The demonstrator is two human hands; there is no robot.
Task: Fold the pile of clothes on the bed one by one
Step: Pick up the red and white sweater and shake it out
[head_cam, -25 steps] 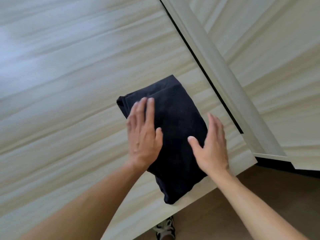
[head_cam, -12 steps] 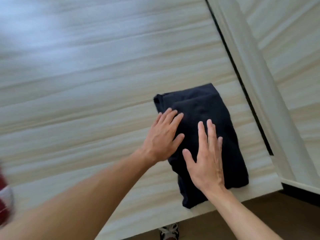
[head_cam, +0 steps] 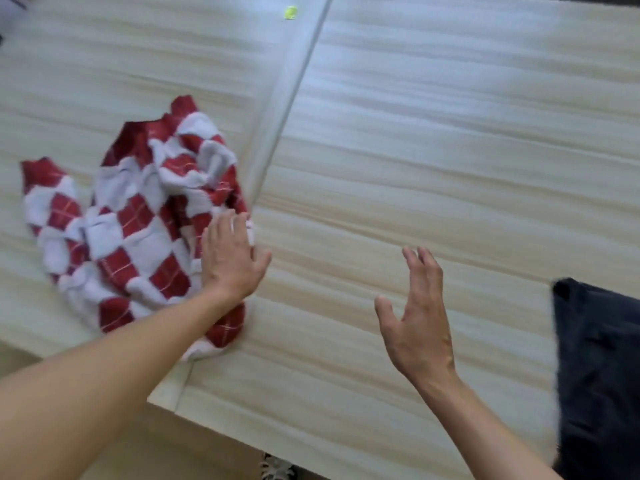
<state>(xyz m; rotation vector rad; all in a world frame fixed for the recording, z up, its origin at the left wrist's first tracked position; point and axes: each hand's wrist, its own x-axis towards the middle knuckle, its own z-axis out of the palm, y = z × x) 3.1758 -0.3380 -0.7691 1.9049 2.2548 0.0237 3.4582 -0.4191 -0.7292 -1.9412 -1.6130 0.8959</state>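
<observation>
Both have left the folded dark cloth (head_cam: pixel 599 368): left grip (head_cam: pixel 230 258) lies open on a crumpled red-and-white checked knit (head_cam: pixel 138 230); right grip (head_cam: pixel 420 317) hovers spread, empty.

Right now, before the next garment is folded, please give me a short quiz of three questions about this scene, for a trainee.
1. True or false: the right hand holds the folded dark navy garment.
2. Which hand is on the crumpled red-and-white checked garment? A. the left hand B. the right hand C. both
3. Fill the gap: the navy garment lies to the ____ of both hands.

Key: 1 false, the hand is open and apart from it; 2 A; 3 right.
</observation>
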